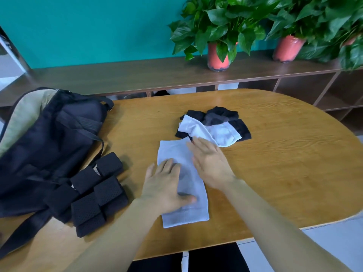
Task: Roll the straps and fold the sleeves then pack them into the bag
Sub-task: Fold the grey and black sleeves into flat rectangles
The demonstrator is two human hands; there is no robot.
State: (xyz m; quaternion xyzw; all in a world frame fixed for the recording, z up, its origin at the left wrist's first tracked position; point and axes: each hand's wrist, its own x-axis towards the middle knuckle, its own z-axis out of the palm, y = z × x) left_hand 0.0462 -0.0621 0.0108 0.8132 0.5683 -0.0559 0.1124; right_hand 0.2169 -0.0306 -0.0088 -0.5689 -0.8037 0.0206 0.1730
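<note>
Both your hands lie flat and hold nothing. Your left hand (165,185) presses with straight fingers on the near left part of a white sleeve (188,214), and its thumb points across the cloth. Your right hand (210,163) presses, also with straight fingers, on the far right part of the same sleeve, and the fingertips reach its far edge.

The sleeve lies spread out, close to the near edge of the wooden table (284,163), about the middle of it. Just behind it, toward the far edge, lies a loose pile of black and white sleeves (216,124), near your right fingertips. At the near left part of the surface, a group of rolled black straps (94,195) lies against the black bag (49,146). The bag lies at the left end. A pale lining shows along its left side, but I cannot tell what is in it.

Behind the table stands a low brown shelf unit (137,75) with two green plants in red pots (217,57) (287,49), in front of a teal wall (88,26).
</note>
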